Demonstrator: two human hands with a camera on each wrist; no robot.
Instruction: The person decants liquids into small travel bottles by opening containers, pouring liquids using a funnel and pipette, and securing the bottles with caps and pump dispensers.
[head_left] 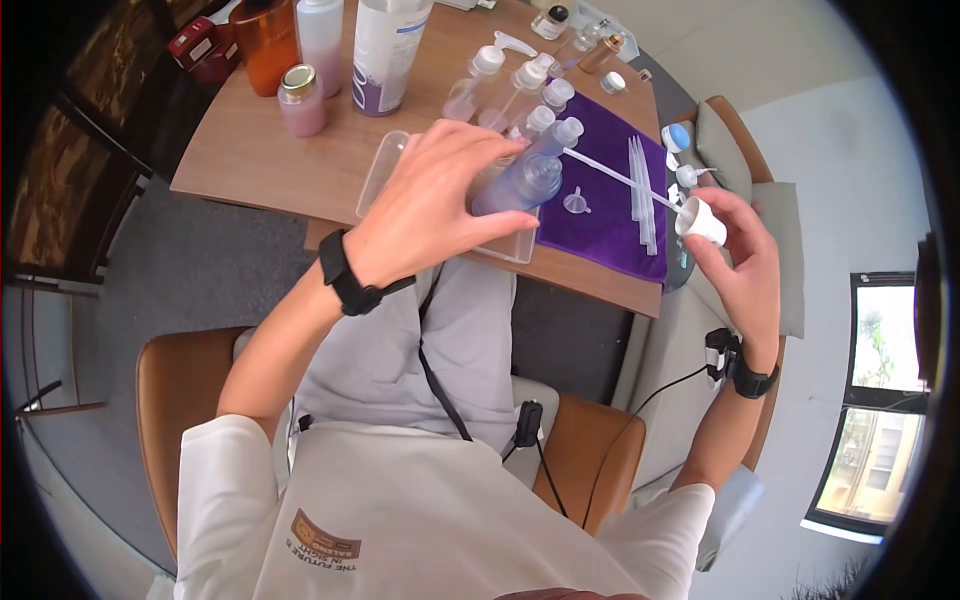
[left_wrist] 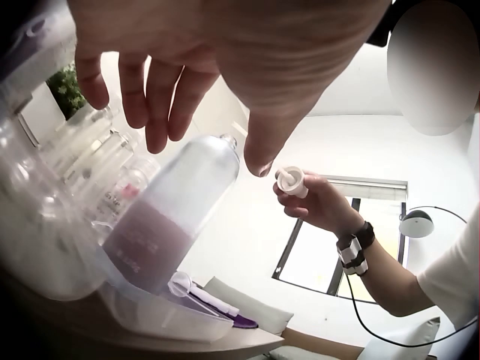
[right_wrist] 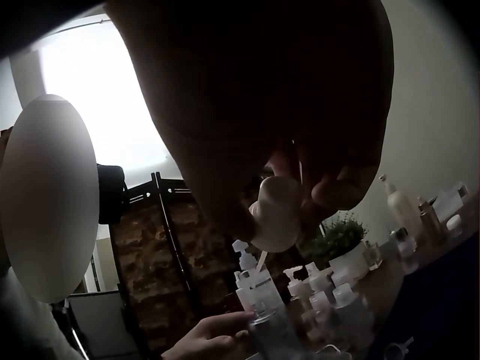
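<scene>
My right hand [head_left: 745, 255] pinches a white pump cap [head_left: 701, 222] between thumb and fingers. Its thin dip tube [head_left: 620, 178] points left toward the bottles. My left hand [head_left: 430, 195] is spread around the uncapped neck of a clear bluish bottle [head_left: 512, 190], the thumb on the near side. In the left wrist view that bottle [left_wrist: 176, 214] is tilted, with pinkish-purple liquid in its lower part, and the left fingers [left_wrist: 159, 105] are extended above it, apart from the neck. The bottle stands in a clear plastic tray [head_left: 385, 165].
A purple cloth [head_left: 610, 235] carries a small funnel [head_left: 577, 201] and several plastic droppers [head_left: 641, 195]. Several pump bottles [head_left: 475, 85] stand behind the tray. Farther left are a pink jar [head_left: 303, 100], a large white-and-purple bottle [head_left: 388, 55] and an orange container [head_left: 265, 45].
</scene>
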